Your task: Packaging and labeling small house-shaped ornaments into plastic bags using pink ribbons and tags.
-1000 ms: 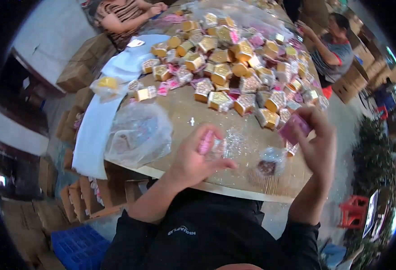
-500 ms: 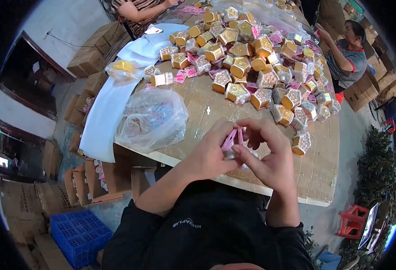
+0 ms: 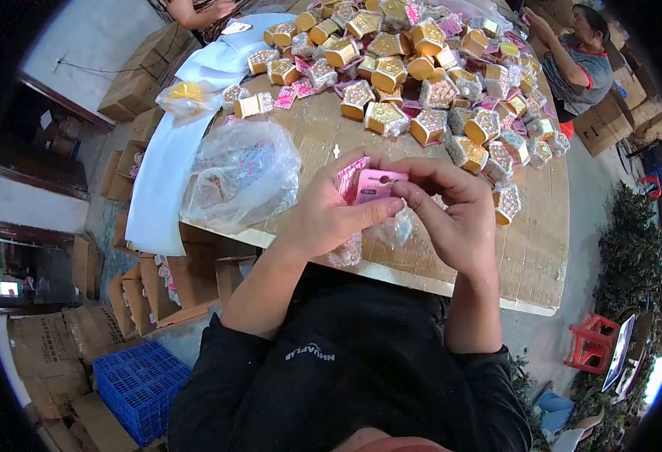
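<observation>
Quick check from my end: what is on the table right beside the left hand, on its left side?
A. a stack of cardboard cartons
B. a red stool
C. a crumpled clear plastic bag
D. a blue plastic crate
C: the crumpled clear plastic bag lies on the wooden table just left of the left hand, which shares a pink card with the right hand.

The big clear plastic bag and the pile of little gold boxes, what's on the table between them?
In the head view, mostly bare wooden table lies between the clear bag and gold boxes, with one tiny white scrap.
</observation>
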Demonstrator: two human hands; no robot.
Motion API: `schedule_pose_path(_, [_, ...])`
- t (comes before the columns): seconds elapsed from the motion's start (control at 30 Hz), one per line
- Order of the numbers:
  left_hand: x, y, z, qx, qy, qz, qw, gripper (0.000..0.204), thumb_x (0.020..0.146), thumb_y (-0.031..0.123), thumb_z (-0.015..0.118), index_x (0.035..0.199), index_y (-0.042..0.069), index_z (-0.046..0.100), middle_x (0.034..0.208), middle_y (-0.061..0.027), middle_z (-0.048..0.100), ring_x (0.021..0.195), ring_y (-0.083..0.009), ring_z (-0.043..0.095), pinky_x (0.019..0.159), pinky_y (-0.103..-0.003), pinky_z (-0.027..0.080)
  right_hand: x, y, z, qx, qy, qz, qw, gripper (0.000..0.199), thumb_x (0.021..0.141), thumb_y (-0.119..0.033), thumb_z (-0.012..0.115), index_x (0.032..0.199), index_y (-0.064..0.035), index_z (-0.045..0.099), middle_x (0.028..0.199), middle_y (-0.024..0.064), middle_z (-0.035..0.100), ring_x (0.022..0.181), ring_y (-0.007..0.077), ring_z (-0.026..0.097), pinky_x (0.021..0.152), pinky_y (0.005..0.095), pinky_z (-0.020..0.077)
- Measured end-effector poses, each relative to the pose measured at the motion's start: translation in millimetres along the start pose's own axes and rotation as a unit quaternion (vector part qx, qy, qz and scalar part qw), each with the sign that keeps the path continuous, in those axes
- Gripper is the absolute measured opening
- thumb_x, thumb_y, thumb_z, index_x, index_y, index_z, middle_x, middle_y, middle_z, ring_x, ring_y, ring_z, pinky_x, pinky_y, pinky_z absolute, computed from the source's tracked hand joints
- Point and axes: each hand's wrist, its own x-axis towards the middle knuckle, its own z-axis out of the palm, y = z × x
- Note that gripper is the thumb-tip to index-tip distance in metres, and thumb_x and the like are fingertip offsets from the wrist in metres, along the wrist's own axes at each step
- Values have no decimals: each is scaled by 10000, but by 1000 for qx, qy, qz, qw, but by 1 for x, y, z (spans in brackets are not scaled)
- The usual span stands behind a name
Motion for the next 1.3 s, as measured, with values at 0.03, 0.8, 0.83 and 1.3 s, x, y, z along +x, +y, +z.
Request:
schedule_pose_path(0.03, [0, -1, 1, 11, -13, 20, 1000, 320, 881, 47, 708, 1158, 26, 548, 1013, -28, 629, 940, -85, 613, 814, -239, 509, 0, 1, 0, -12, -10, -24, 1000, 196, 857, -5, 693, 1053, -8, 706, 836, 62, 692, 713, 77, 601, 640, 233, 482])
schedule_pose_path(0.8, [-5, -8, 9, 193, 8, 119, 974, 689, 780, -62, 626, 1392, 90, 349, 845, -83, 580, 769, -198, 607, 748, -320, 495, -13, -12, 24, -153, 15, -115, 981, 167, 767, 31, 720, 908, 4, 635, 814, 63, 658, 725, 125, 608, 661, 256, 479])
schedule_pose_path(0.83, [-5, -7, 10, 194, 8, 121, 973, 689, 780, -62, 626, 1392, 90, 349, 845, -83, 580, 769, -198, 607, 748, -320, 495, -14, -10, 25, -153, 14, -117, 981, 167, 767, 31, 720, 908, 4, 635, 814, 63, 658, 725, 125, 608, 661, 256, 479])
schedule_pose_path(1.3, [-9, -10, 7, -15, -5, 25, 1000, 463, 895, -62, 387, 1355, -5, 385, 1092, -60, 547, 954, -105, 533, 804, -264, 470, -5, -7, 16, -379, -38, -293, 877, 589, 675, -124, 743, 1242, -38, 609, 1282, 126, 576, 1158, 358, 521, 971, 440, 426])
